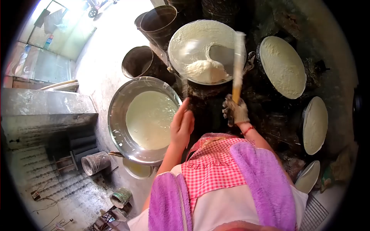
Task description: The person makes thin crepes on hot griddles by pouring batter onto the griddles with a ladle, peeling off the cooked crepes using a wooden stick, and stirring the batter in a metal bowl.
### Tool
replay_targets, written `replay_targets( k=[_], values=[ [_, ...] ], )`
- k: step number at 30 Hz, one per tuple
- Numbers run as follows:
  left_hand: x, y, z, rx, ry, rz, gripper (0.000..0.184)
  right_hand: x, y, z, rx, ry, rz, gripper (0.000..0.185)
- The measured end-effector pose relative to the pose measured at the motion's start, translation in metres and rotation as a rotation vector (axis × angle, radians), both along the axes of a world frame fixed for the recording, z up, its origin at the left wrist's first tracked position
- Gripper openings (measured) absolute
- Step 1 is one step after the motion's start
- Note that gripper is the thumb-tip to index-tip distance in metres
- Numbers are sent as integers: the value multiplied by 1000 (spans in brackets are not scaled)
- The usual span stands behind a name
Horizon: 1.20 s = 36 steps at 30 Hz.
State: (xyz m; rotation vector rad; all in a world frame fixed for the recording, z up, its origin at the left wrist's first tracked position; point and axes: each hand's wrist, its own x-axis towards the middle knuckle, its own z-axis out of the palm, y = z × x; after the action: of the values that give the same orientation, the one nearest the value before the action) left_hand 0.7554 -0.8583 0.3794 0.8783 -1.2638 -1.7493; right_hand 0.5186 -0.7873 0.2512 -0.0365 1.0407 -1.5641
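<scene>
My gloved right hand (235,109) is closed round the yellowish handle of a long flat spatula (238,57), its blade coated white and blurred by motion. The blade stands over the right side of a round pan (169,61) of creamy white paste (204,29). A thick lump of paste (206,72) is heaped at the pan's near side, beside a scraped grey patch. Bare and closed, my left hand (182,125) is by the right rim of a steel basin (115,131) of white liquid (148,119). From its fingers a blurred thin tool (185,86) reaches toward the pan; its kind is unclear.
Several more paste-filled pans, including a near one (283,67) and a further one (315,125), line the right. Dark buckets (137,61) stand left of the main pan. A whitish bucket (95,163) and a green bucket (120,197) are lower left.
</scene>
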Motion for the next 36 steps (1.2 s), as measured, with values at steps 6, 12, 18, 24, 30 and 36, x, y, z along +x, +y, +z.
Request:
replay_targets(
  k=[6,12,18,24,30,36],
  values=[
    [79,10,6,196,80,416,39,100,-113,34,18,188,348,22],
    [155,49,-31,341,-24,688,34,135,-103,-5,210,322,85,16],
    [169,63,-22,406,-67,762,32,64,9,13,304,328,78,15],
    [164,52,-5,331,-20,726,30,-30,-4,32,406,252,127,18],
    [157,47,-4,286,21,642,30,-18,-30,50,462,792,117,26],
    [132,54,-4,293,6,607,29,-12,66,3,563,1138,210,35]
  ],
)
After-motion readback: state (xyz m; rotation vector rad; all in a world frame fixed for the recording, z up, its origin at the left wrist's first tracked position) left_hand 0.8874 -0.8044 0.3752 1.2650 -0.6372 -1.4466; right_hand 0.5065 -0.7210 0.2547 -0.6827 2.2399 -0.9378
